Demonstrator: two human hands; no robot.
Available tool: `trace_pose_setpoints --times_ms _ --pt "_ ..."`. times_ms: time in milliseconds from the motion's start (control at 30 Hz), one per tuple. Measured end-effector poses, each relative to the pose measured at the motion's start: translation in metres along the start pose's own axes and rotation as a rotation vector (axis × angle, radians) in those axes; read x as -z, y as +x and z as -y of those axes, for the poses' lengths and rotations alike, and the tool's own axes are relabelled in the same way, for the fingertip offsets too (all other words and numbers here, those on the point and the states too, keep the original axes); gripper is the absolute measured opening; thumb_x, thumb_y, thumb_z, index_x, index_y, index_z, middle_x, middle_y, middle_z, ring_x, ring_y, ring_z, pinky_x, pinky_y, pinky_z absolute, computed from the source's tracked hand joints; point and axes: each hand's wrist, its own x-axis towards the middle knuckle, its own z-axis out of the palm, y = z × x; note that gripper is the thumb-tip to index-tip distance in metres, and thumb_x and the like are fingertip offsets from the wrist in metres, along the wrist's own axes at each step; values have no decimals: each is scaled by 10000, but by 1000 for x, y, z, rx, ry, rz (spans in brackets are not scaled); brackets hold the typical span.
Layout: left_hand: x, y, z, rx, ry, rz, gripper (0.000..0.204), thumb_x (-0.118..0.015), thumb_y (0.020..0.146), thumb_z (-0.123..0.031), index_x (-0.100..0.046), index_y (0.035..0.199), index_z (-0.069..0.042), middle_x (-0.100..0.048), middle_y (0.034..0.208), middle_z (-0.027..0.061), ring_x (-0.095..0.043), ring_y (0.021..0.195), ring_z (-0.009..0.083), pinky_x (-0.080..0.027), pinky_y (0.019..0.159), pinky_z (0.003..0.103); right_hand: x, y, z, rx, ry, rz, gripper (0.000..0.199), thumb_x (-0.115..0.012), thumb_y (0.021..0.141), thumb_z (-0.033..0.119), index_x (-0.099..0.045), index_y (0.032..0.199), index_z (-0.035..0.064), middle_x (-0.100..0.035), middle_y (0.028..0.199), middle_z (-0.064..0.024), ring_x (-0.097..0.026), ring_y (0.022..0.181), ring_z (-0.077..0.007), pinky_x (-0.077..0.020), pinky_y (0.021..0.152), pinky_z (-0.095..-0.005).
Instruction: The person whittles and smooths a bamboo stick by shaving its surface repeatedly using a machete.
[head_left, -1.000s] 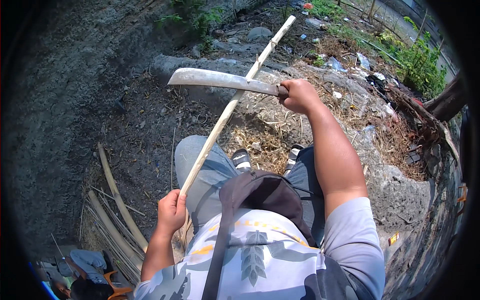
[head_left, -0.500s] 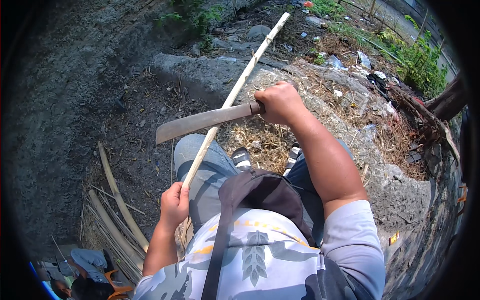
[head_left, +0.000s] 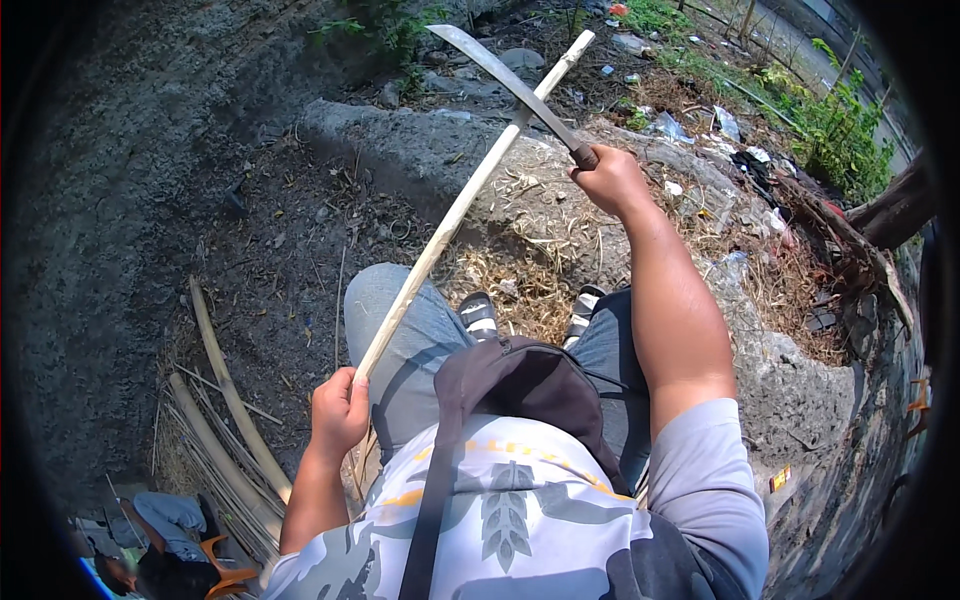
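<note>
A long pale peeled stick point(head_left: 440, 240) slants from the lower left up to the far side. My left hand point(head_left: 340, 410) is wrapped round its near end, beside my left knee. In my right hand point(head_left: 610, 180) is the dark handle of a machete point(head_left: 493, 68), gripped in a closed fist. The blade crosses the stick near its far end and points up and left. Whether its edge presses into the wood I cannot tell.
Bent canes and thin strips point(head_left: 230, 390) lie at my left. Dry shavings point(head_left: 530, 275) litter the ground round my sandals point(head_left: 478, 315). A concrete ledge point(head_left: 380, 135) runs beyond my knees. Another person point(head_left: 170, 540) sits at the lower left. A log point(head_left: 890, 210) lies at the right.
The machete has moved up and right along the stick, from its middle toward the far end, and its blade now tilts upward. My left hand still grips the near end.
</note>
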Motion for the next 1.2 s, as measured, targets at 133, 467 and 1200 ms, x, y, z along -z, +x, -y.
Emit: trace_pose_setpoints --times_ms 133,467,1200 --pt "8 11 -4 -7 -17 -54 141 -620 981 -117 -661 925 6 -575 613 87 -526 525 164 -424 527 337 18 -10 15 294 -194 107 275 -755 822 336 -752 1018 143 -748 976 -180 -708 955 -385 -548 850 -499" --pt "40 -5 -4 -37 183 -87 174 -640 965 -174 -676 946 -5 -618 679 147 -595 579 268 -475 575 380 18 11 -47 57 -101 38 295 -798 839 353 -758 1022 124 -759 947 -133 -714 894 -334 -536 800 -448" --pt "62 -12 16 -28 236 -94 189 -668 918 -202 -671 849 -26 -559 595 97 -528 512 227 -419 523 363 1 4 -21 51 -169 112 407 -803 810 358 -742 1140 129 -758 1091 -170 -729 1053 -284 -540 927 -454"
